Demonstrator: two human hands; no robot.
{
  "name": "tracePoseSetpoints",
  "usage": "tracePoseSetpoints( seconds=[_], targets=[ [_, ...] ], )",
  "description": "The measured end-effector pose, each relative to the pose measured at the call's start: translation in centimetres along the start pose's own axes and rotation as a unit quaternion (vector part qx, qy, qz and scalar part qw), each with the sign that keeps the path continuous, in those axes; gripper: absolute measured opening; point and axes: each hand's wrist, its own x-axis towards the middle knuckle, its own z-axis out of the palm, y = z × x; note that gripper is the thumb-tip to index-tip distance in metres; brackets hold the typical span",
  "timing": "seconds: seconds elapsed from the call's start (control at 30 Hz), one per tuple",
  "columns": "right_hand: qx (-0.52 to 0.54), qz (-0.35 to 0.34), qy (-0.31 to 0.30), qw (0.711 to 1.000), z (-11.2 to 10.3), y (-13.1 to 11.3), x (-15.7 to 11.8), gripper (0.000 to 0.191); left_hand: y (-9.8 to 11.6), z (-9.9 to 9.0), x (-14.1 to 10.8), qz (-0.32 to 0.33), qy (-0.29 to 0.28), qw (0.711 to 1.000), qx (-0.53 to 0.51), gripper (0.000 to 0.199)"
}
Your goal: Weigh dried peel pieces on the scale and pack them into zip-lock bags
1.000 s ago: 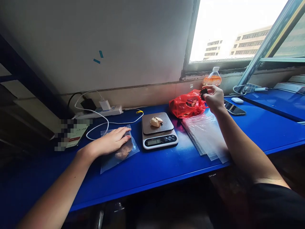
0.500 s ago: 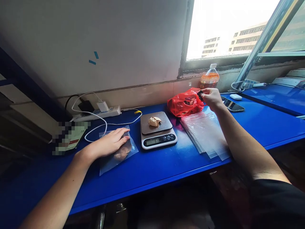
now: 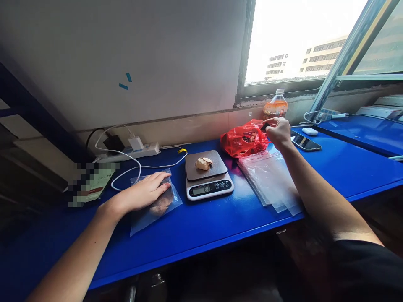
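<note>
My left hand lies with fingers stretched flat on a clear plastic bag, which holds a brown lump partly hidden by the hand. Over the right edge of the red plastic bag, my right hand is closed in a pinch on a small black piece whose kind I cannot make out. Between the hands stands a kitchen scale, its display seeming to read 63. A pale, cracked, shell-like piece rests on the scale's metal plate. Reddish-brown bits show through the red bag's opening.
Flat clear bags lie stacked right of the scale. Behind the right hand are a bottle, a phone and a white case. A power strip with a looping white cable and another phone sit left.
The view has shifted slightly. My right hand still pinches the black piece by the red bag, and my left hand stays flat on the clear bag.
</note>
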Motion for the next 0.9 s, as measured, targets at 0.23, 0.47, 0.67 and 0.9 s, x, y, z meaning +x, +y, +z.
tracePoseSetpoints(
  seconds=[0.23, 0.47, 0.67, 0.9],
  targets=[
    [-0.013, -0.012, 0.036, 0.999, -0.4, -1.2, -0.7, 0.04, -0.1, 0.2, 0.2, 0.01, 0.01, 1.0, 0.006, 0.07],
    [-0.038, -0.028, 0.051, 0.998, -0.8, -2.4, -1.3, 0.035, -0.3, 0.2, 0.2, 0.02, 0.018, 1.0, 0.006, 0.068],
    [-0.064, -0.091, 0.051, 0.992, -0.1, -2.1, -1.3, 0.029, -0.5, 0.2, 0.1, 0.018, 0.015, 1.0, -0.002, 0.069],
    [-0.088, -0.104, 0.062, 0.989, 0.3, -1.2, -1.0, 0.027, -0.1, 0.0, -0.2, 0.007, 0.013, 1.0, -0.001, 0.068]
  ],
)
